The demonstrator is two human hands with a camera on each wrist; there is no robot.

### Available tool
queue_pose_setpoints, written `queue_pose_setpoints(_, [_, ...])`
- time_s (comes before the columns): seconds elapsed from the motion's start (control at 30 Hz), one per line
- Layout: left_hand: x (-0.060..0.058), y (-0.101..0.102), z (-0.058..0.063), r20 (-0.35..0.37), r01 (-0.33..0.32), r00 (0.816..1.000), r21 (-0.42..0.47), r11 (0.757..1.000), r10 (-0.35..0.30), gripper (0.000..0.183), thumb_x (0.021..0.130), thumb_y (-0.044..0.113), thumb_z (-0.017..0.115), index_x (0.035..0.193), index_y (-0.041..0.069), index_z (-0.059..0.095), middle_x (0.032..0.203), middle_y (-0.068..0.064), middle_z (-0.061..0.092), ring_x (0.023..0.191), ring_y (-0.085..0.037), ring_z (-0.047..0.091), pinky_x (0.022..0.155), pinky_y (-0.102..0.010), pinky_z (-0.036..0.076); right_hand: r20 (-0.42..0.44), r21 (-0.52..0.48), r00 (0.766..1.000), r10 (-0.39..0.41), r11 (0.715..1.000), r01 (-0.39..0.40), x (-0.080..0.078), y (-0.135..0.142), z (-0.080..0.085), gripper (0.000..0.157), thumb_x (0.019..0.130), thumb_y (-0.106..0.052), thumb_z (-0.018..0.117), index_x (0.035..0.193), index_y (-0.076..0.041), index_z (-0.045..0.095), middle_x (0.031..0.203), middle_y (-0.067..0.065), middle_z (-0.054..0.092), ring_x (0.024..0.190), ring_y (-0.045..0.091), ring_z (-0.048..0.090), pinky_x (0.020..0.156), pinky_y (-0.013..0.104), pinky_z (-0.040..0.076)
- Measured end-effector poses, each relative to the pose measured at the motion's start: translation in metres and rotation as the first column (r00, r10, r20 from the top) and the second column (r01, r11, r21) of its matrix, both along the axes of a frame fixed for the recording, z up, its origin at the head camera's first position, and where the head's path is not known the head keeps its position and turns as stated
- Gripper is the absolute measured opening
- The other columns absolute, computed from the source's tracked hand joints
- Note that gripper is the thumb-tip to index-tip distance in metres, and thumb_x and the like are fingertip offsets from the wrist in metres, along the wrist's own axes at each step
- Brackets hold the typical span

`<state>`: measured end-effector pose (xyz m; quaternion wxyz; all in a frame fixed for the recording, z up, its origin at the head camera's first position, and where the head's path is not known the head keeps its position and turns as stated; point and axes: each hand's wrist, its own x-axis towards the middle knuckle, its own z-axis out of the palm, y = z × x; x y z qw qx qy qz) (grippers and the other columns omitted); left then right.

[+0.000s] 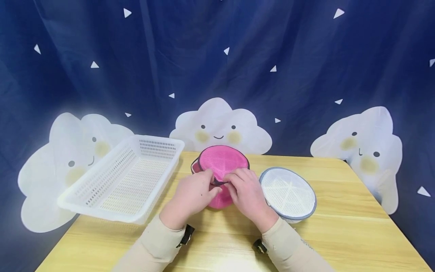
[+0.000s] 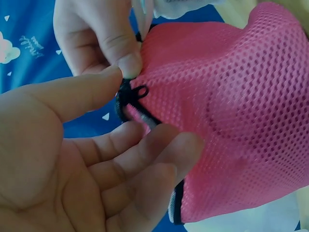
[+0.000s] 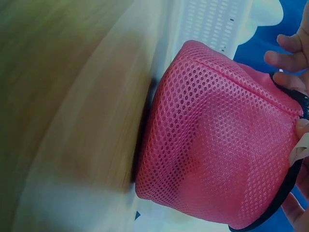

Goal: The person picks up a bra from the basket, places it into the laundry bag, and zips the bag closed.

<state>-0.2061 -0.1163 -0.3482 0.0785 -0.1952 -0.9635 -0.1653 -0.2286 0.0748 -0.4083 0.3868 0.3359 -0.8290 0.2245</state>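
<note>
A pink mesh laundry bag [image 1: 222, 160] with dark trim stands between both hands, its round lid raised over the body and a gap along the left side. My left hand [image 1: 192, 194] has its fingers at the near rim of the bag; in the left wrist view its thumb and fingers lie around the black zipper [image 2: 128, 94]. From the other side my right hand [image 1: 248, 190] pinches the rim by the zipper end, thumb pressed down there. The right wrist view shows the bag's mesh side [image 3: 222, 140], with fingers at its dark edge.
On the left of the wooden table [image 1: 217, 238] sits a white perforated plastic basket [image 1: 159, 147]. A white mesh bag [image 1: 289, 194] with grey-blue trim is right beside my right hand. A dark blue curtain [image 1: 210, 75] with clouds hangs behind the table.
</note>
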Motion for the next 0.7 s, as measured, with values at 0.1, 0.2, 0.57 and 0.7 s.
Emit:
queue_pose_setpoints(0.1, [-0.001, 0.003, -0.004, -0.028, -0.011, 1.0, -0.003, 1.0, 0.011, 0.033, 0.087, 0.036, 0.08, 0.09, 0.017, 0.052, 0.072, 0.008, 0.051, 0.062, -0.013, 0.053, 0.055, -0.034, 0.044, -0.011, -0.012, 1.0, 0.01, 1.0, -0.01, 0.0, 0.0, 0.0, 0.017, 0.086, -0.009, 0.08, 0.1, -0.014, 0.073, 0.095, -0.003, 0.066, 0.092, 0.022, 0.06, 0.08, 0.041, 0.046])
queue_pose_setpoints(0.2, [-0.002, 0.006, -0.008, -0.08, -0.023, 0.997, -0.018, 1.0, 0.022, 0.036, 0.086, 0.037, 0.081, 0.09, 0.017, 0.052, 0.074, 0.006, 0.053, 0.063, -0.015, 0.056, 0.054, -0.035, 0.044, -0.01, -0.016, 1.0, 0.016, 1.0, -0.017, 0.0, 0.0, 0.0, 0.016, 0.086, -0.009, 0.08, 0.099, -0.014, 0.073, 0.096, -0.003, 0.066, 0.092, 0.022, 0.06, 0.081, 0.041, 0.047])
queue_pose_setpoints(0.57, [-0.006, 0.008, -0.017, -0.26, -0.047, 0.965, -0.07, 0.996, 0.027, 0.028, 0.086, 0.021, 0.077, 0.088, 0.011, 0.051, 0.07, -0.001, 0.056, 0.06, -0.026, 0.063, 0.048, -0.042, 0.048, 0.031, -0.031, 0.999, 0.02, 0.999, -0.019, 0.001, -0.002, 0.001, 0.006, 0.093, -0.014, 0.073, 0.099, -0.014, 0.073, 0.097, -0.003, 0.066, 0.094, 0.022, 0.061, 0.084, 0.04, 0.047])
queue_pose_setpoints(0.7, [-0.005, 0.008, -0.017, -0.278, -0.046, 0.96, -0.081, 0.996, 0.021, 0.026, 0.086, 0.019, 0.076, 0.086, 0.011, 0.052, 0.066, 0.0, 0.054, 0.058, -0.026, 0.063, 0.047, -0.041, 0.047, 0.052, -0.03, 0.999, 0.014, 0.999, -0.013, 0.002, -0.002, 0.001, 0.009, 0.09, -0.012, 0.075, 0.099, -0.014, 0.073, 0.097, -0.003, 0.066, 0.095, 0.022, 0.06, 0.085, 0.039, 0.046])
